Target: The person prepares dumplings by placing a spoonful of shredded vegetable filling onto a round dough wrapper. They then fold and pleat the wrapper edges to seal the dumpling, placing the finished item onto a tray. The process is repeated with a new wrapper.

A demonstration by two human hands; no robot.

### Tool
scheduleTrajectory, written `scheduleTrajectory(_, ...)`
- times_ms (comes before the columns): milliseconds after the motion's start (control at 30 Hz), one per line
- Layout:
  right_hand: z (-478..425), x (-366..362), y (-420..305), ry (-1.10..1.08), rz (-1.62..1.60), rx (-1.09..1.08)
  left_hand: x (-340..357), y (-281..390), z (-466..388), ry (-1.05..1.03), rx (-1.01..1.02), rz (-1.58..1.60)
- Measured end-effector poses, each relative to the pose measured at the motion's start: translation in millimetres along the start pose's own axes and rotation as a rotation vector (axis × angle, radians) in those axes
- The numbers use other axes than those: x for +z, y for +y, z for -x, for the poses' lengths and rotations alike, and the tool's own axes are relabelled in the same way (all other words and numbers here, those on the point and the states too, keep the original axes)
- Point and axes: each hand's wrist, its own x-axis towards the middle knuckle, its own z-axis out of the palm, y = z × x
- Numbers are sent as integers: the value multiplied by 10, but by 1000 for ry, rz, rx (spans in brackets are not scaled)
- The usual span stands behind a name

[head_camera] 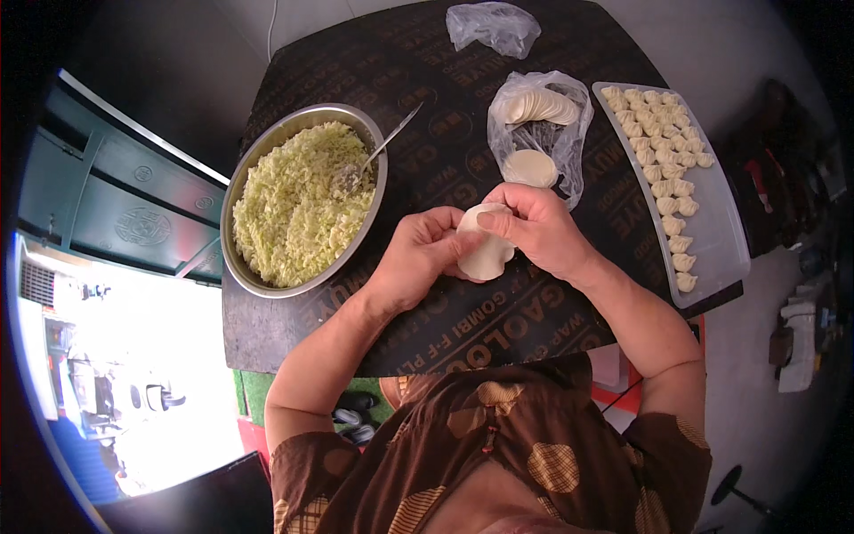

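A round dough wrapper [486, 253] is pinched between both hands above the middle of the table. My left hand [423, 250] grips its left edge, and my right hand [534, 223] holds its upper right part. To the left, a steel bowl [230, 257] contains chopped pale green filling [293, 207], with a metal spoon [393, 133] resting in it. Just beyond my right hand, an open plastic bag [575, 167] holds a fanned stack of wrappers [542, 107] and a smaller pile of wrappers [530, 167]. Whether filling lies in the held wrapper cannot be seen.
A translucent plastic tray [717, 233] with rows of pleated dumplings [660, 140] stands along the right edge of the dark printed tabletop [427, 340]. Another crumpled plastic bag [494, 28] lies at the far edge. The spoon handle sticks out over the bowl's right rim.
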Motion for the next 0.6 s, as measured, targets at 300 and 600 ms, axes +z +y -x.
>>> scheduleTrajectory(300,-10,-64,-26,42,40,65,-11,-20,-17,117,114,121)
scheduleTrajectory(600,-16,-49,-16,43,24,37,-29,-35,-14,40,90,92)
